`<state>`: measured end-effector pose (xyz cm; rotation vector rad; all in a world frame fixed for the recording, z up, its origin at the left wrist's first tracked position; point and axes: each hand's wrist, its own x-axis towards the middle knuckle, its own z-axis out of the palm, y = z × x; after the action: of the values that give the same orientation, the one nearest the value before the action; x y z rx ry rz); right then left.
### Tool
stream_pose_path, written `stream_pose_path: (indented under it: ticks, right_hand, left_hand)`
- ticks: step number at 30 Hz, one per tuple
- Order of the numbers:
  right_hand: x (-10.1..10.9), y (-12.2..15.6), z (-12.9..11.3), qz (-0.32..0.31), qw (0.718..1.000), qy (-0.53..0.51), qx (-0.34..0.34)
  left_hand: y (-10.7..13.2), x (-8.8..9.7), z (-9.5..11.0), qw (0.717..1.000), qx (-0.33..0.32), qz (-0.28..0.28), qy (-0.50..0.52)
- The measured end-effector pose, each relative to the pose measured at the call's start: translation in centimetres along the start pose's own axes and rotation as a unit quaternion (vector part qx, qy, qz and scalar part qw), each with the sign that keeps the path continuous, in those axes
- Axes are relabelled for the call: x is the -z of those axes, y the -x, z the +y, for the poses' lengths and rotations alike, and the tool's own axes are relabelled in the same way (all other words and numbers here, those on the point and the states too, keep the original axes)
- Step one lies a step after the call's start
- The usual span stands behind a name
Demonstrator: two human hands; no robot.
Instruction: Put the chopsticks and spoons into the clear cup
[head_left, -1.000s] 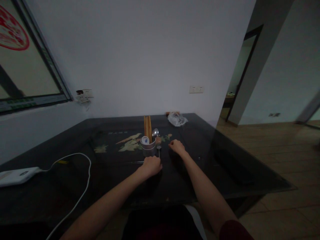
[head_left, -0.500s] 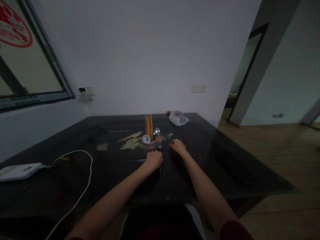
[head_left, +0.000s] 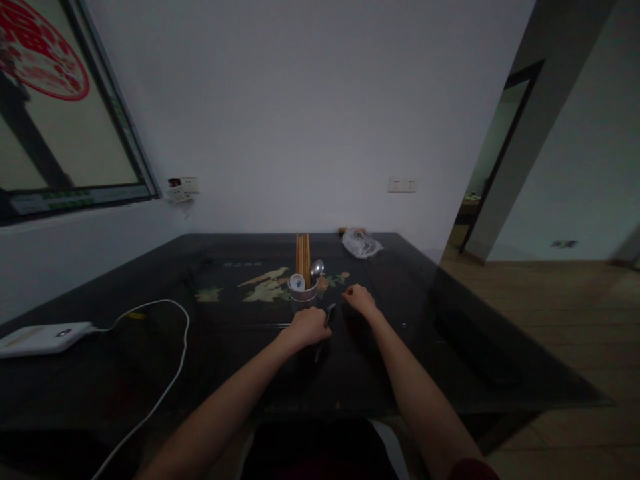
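A small round metal holder (head_left: pixel 303 295) stands near the middle of the dark table (head_left: pixel 225 347). Wooden chopsticks (head_left: pixel 303 257), a metal spoon (head_left: pixel 317 269) and a white spoon with blue marks (head_left: pixel 297 283) stick up out of it. My left hand (head_left: pixel 309 327) is closed just in front of the holder, gripping a dark metal spoon (head_left: pixel 330 313) that pokes out to the right of my fingers. My right hand (head_left: pixel 359 299) rests on the table to the right of the holder, fingers curled loosely, nothing seen in it.
A white device (head_left: pixel 43 337) with a white cable (head_left: pixel 167 373) lies at the table's left. A crumpled clear plastic bag (head_left: pixel 361 243) sits at the far edge by the wall. The table's right edge borders open floor and a doorway (head_left: pixel 493 160).
My left hand has taken the dark spoon that lay beside the holder and lifted its end off the table. The right hand has barely moved. The view has shifted slightly.
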<state>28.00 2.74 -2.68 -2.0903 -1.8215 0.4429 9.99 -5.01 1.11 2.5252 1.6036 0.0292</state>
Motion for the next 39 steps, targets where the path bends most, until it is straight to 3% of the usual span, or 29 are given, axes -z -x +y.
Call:
stream_pose_path:
  ticks: [5, 9, 10, 13, 16, 21, 24, 27, 39]
  right_hand:
    - [0.0, 0.0, 0.2, 0.004, 1.0, -0.011, 0.004]
    - [0.0, 0.1, 0.2, 0.009, 1.0, -0.019, 0.007]
    - [0.0, 0.2, 0.1, 0.01, 1.0, -0.021, 0.009]
    - [0.0, 0.2, -0.4, 0.009, 0.999, -0.033, 0.026]
    - [0.0, 0.2, -1.3, 0.014, 0.993, -0.076, 0.083]
    - [-0.5, 0.6, -2.5, -0.037, 0.959, -0.21, 0.188]
    - [-1.3, 0.9, -2.8, -0.081, 0.927, -0.282, 0.235]
    - [-2.2, 1.1, -3.1, -0.076, 0.907, -0.327, 0.255]
    - [-5.1, 1.2, -5.4, 0.008, 0.882, -0.393, 0.259]
  left_hand:
    - [0.7, 2.2, -1.8, 0.981, -0.074, -0.022, 0.179]
    - [1.7, 4.9, -3.5, 0.934, -0.132, -0.056, 0.328]
    - [1.9, 5.7, -3.9, 0.921, -0.145, -0.043, 0.358]
    - [1.6, 7.6, -5.0, 0.889, -0.16, 0.068, 0.423]
    - [0.3, 8.7, -5.9, 0.857, -0.134, 0.18, 0.464]
    - [-2.4, 8.0, -6.8, 0.802, -0.102, 0.338, 0.481]
    - [-3.2, 6.8, -7.1, 0.801, -0.099, 0.363, 0.465]
    - [-3.3, 5.8, -7.3, 0.814, -0.099, 0.356, 0.448]
    - [-3.5, 4.7, -6.9, 0.839, -0.092, 0.352, 0.405]
